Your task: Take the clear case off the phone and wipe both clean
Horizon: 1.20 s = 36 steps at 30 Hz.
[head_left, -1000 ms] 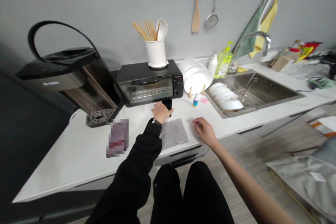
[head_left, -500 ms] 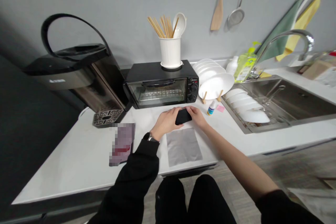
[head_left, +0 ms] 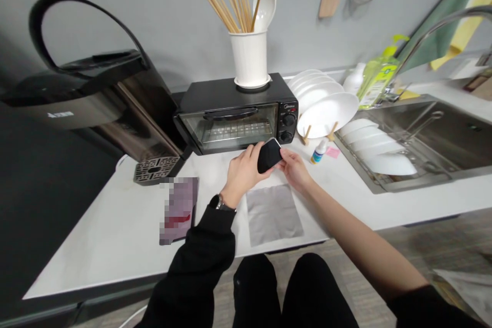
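A black smartphone (head_left: 269,156) is tilted up above the counter, its dark screen facing me. My left hand (head_left: 245,170) is closed around its left side, thumb along the lower edge. Fingers of my right hand (head_left: 295,168) pinch the phone's right edge; part of them is hidden behind it. Below the hands a thin grey cloth (head_left: 273,215) lies flat on the white counter (head_left: 111,230). Right of my right hand stand a small white bottle with a blue and yellow label (head_left: 319,152) and a pink slip (head_left: 332,152).
Behind the hands is a black toaster oven (head_left: 234,128) with a white utensil holder (head_left: 249,59) on top. A large water dispenser (head_left: 126,118) and a partly pixelated flat item (head_left: 180,210) are left. White plates (head_left: 326,113) and a sink (head_left: 453,133) are right.
The phone has been lifted and tilted up. My right hand has shifted from its top right corner down to its right edge. The camera view has moved closer.
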Tool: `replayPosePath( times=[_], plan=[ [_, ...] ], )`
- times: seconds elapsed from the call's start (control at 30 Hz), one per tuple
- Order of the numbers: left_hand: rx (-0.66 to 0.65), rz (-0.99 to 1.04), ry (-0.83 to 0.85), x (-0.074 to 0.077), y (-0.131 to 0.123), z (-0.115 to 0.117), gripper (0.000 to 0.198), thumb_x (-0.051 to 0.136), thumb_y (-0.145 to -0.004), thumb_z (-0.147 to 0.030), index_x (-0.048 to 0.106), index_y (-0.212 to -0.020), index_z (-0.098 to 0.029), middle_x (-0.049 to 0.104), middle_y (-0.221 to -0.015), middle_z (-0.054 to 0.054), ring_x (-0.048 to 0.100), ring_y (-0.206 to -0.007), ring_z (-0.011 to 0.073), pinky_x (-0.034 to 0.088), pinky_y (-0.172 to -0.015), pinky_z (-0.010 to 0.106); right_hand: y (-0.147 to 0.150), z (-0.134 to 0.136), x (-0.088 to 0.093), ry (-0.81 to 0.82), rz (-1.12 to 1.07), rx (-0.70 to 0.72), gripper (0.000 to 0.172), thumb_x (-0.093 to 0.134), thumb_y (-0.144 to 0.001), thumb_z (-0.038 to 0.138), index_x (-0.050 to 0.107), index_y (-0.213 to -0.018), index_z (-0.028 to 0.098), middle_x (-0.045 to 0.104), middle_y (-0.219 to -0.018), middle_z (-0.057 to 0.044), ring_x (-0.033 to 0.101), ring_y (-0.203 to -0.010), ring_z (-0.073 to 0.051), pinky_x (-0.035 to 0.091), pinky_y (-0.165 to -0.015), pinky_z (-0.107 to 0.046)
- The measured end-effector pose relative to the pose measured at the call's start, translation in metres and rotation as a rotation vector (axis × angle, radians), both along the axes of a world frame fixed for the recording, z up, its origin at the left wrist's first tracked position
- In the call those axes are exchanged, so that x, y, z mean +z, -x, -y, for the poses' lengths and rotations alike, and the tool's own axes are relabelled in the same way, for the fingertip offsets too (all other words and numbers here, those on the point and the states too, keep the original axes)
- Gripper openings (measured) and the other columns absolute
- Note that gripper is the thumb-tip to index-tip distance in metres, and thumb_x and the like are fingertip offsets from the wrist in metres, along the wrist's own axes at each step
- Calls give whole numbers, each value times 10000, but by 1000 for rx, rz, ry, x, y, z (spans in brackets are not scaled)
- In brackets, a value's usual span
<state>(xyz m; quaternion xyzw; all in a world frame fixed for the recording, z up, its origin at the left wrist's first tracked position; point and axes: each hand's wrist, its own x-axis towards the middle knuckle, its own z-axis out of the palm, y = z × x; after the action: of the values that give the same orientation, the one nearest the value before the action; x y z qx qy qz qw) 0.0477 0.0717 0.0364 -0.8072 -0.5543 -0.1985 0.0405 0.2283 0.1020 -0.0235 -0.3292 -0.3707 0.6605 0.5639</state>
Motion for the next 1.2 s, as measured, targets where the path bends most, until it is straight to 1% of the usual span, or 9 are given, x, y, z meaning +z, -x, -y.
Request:
replayPosePath(
  times=[0.23,0.43,0.57,0.77,0.87,0.97,1.0,1.07,1.2],
  plan=[
    [41,70,23,-4,-8,9,799,727,-883,-575,446,-1560,-258,699,-1285,97,731,-1075,310,531,-769,338,-5,3,-2,39,-86,36,307,747,-906,534,750,-929,229,809,-887,-65,764,-762,-221,663,-707,-330],
    [-18,201,62,-5,-4,7,882,799,-834,-566,419,-1575,-277,670,-1408,92,701,-1211,320,560,-944,369,-9,2,3,87,-114,128,273,679,-953,475,744,-939,210,809,-880,-64,778,-762,-217,671,-716,-336],
    [-121,435,118,-6,-3,7,898,850,-795,-480,416,-1557,-289,589,-1554,77,624,-1362,312,517,-1106,408,-7,4,6,71,-103,144,310,699,-934,518,729,-885,214,770,-762,-38,740,-644,-198,655,-653,-335],
    [-211,866,75,-17,-3,0,738,813,-808,-405,527,-1457,-200,651,-1453,132,616,-1359,290,457,-1189,424,4,0,6,-25,-56,-9,386,846,-796,574,732,-853,210,770,-771,-46,729,-654,-191,607,-596,-290],
    [-231,1140,8,-17,8,-8,746,773,-848,-525,530,-1469,-191,688,-1353,148,680,-1230,276,517,-1113,426,4,-1,5,-54,-42,-107,480,841,-767,647,752,-917,200,796,-846,-78,758,-751,-213,582,-597,-276],
    [-313,1411,-44,-8,29,-14,691,647,-929,-630,546,-1493,-243,708,-1129,79,673,-778,145,591,-794,304,-1,-2,4,-73,-51,-178,516,829,-749,696,727,-871,204,769,-756,-51,702,-637,-167,511,-529,-241],
    [-323,1427,-26,-6,36,-16,677,644,-934,-633,562,-1492,-259,694,-1099,62,609,-689,111,564,-711,270,-2,-2,5,-80,-56,-187,519,821,-750,706,710,-842,206,731,-674,-26,646,-555,-142,468,-489,-233],
    [-280,1312,34,-3,45,-18,650,686,-923,-599,597,-1479,-274,672,-1135,54,584,-714,102,536,-708,249,-4,-1,7,-94,-63,-182,517,799,-769,710,681,-802,208,615,-529,28,496,-430,-100,367,-425,-229],
    [-204,745,138,-12,45,-22,776,819,-843,-498,560,-1535,-264,618,-1265,70,635,-1135,221,507,-1032,349,-3,3,13,-120,-72,-122,493,771,-805,682,654,-767,205,484,-472,63,354,-399,-77,248,-405,-244]
  ],
)
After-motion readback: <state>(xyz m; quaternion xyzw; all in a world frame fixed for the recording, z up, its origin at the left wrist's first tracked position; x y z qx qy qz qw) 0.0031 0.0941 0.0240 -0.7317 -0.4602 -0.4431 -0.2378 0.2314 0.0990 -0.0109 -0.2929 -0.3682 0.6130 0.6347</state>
